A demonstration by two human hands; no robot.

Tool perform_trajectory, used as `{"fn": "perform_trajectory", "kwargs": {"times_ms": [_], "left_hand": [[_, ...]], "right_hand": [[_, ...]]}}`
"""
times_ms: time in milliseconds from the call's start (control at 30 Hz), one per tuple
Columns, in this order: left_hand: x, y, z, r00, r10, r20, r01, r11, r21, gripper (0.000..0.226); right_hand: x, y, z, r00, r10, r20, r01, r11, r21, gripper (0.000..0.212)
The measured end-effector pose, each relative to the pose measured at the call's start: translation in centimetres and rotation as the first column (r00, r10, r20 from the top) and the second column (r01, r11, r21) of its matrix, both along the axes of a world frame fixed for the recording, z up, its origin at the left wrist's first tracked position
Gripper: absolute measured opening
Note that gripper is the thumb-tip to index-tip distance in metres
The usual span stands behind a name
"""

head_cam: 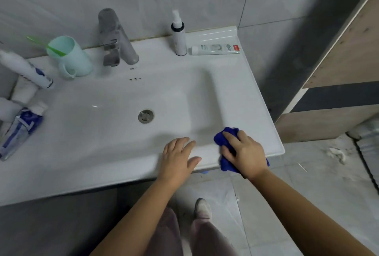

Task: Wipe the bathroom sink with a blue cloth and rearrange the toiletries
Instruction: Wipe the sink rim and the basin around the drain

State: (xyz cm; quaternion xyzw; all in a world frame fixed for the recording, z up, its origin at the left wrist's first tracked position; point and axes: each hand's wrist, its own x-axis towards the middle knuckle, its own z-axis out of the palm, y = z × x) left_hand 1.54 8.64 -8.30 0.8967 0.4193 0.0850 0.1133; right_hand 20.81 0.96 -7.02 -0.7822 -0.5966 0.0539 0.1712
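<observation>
While your right hand (244, 153) grips the blue cloth (223, 137) on the front right rim of the sink (246, 91) and your left hand (178, 157) lies flat and empty beside it, a long push back could knock over the spray bottle (178, 38).

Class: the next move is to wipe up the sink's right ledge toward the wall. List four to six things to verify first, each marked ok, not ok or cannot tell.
1. Blue cloth held under the right hand on the front right rim of the sink: ok.
2. Left hand flat on the front rim, holding nothing: ok.
3. Back of the right ledge free of toiletries: not ok; the toothpaste tube lies there, beside the spray bottle.
4. Spray bottle upright: ok.
5. Cloth damp enough: cannot tell.
</observation>
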Motion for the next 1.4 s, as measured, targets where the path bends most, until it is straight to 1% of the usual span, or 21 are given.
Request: {"fn": "perform_trajectory", "kwargs": {"times_ms": [67,100,133,167,200,267,367,433,567,700,833,900,1000,1033,1100,1167,1200,1267,1400], "left_hand": [[0.2,0.1,0.0,1.000,0.008,0.001,-0.008,0.999,-0.051,0.049],[0.3,-0.1,0.0,1.000,0.015,-0.009,-0.015,0.997,-0.074,0.048],[0.3,-0.3,0.0,0.999,0.023,-0.024,-0.026,0.996,-0.090,0.047],[0.3,-0.5,0.1,0.999,0.032,-0.040,-0.036,0.994,-0.100,0.046],[0.3,-0.7,0.2,0.998,0.040,-0.053,-0.045,0.994,-0.103,0.045],[0.2,-0.9,0.8,0.997,0.053,-0.058,-0.059,0.994,-0.093,0.045],[-0.4,-0.8,2.5,0.997,0.071,-0.007,-0.071,0.996,-0.051,0.046],[-1.2,-0.7,3.9,0.995,0.096,0.018,-0.096,0.995,-0.017,0.046],[-2.8,-0.4,6.2,0.991,0.135,0.016,-0.136,0.990,0.039,0.048],[-3.0,-0.3,7.9,0.986,0.163,0.033,-0.165,0.984,0.064,0.047],[-3.3,-0.2,8.5,0.984,0.173,0.035,-0.175,0.982,0.071,0.046],[-3.9,-0.2,8.5,0.981,0.190,0.024,-0.192,0.979,0.074,0.047],[-4.9,0.2,8.5,0.977,0.212,0.015,-0.213,0.976,0.055,0.046],[-5.4,0.4,8.6,0.976,0.217,0.014,-0.217,0.974,0.059,0.046],[-6.4,1.2,9.0,0.972,0.236,0.019,-0.237,0.969,0.075,0.046],[-7.6,2.0,9.8,0.955,0.293,0.042,-0.295,0.951,0.092,0.036],[-8.3,2.3,10.2,0.945,0.323,0.053,-0.326,0.939,0.105,0.031],[-9.9,2.6,11.0,0.924,0.378,0.063,-0.383,0.914,0.130,0.032],[-13.9,2.4,11.9,0.869,0.485,0.096,-0.494,0.850,0.184,0.039]], "right_hand": [[3.3,-1.3,0.2,0.970,-0.239,-0.032,0.238,0.971,-0.029,0.038],[4.6,-1.9,0.5,0.932,-0.359,-0.047,0.357,0.933,-0.041,0.036],[5.5,-2.4,0.6,0.895,-0.442,-0.065,0.437,0.896,-0.073,0.035],[5.9,-2.7,0.7,0.872,-0.483,-0.077,0.475,0.874,-0.102,0.035],[5.7,-2.8,0.8,0.868,-0.489,-0.082,0.479,0.870,-0.118,0.035],[4.5,-3.2,1.3,0.894,-0.437,-0.099,0.423,0.896,-0.135,0.036],[2.8,-3.8,1.8,0.950,-0.279,-0.142,0.246,0.945,-0.213,0.041],[2.4,-3.9,2.4,0.960,-0.209,-0.189,0.161,0.957,-0.240,0.044],[3.0,-2.3,3.8,0.934,-0.219,-0.281,0.197,0.975,-0.105,0.046],[4.1,0.3,4.2,0.938,-0.229,-0.260,0.209,0.973,-0.102,0.044],[4.7,2.4,4.2,0.903,-0.287,-0.320,0.283,0.957,-0.060,0.045],[4.9,3.2,4.1,0.893,-0.318,-0.318,0.303,0.948,-0.094,0.047],[4.7,3.2,4.1,0.917,-0.339,-0.212,0.286,0.926,-0.245,0.051],[4.6,3.1,4.2,0.920,-0.348,-0.180,0.296,0.918,-0.263,0.051],[3.9,3.0,4.7,0.922,-0.369,-0.121,0.340,0.917,-0.207,0.048],[2.7,3.5,5.4,0.934,-0.342,-0.106,0.335,0.939,-0.078,0.040],[1.8,3.9,5.8,0.949,-0.293,-0.112,0.294,0.956,-0.006,0.036],[-0.3,5.2,6.4,0.982,-0.159,-0.104,0.169,0.981,0.098,0.033],[-5.2,7.9,7.5,0.995,0.072,-0.073,-0.059,0.986,0.156,0.030]]}}
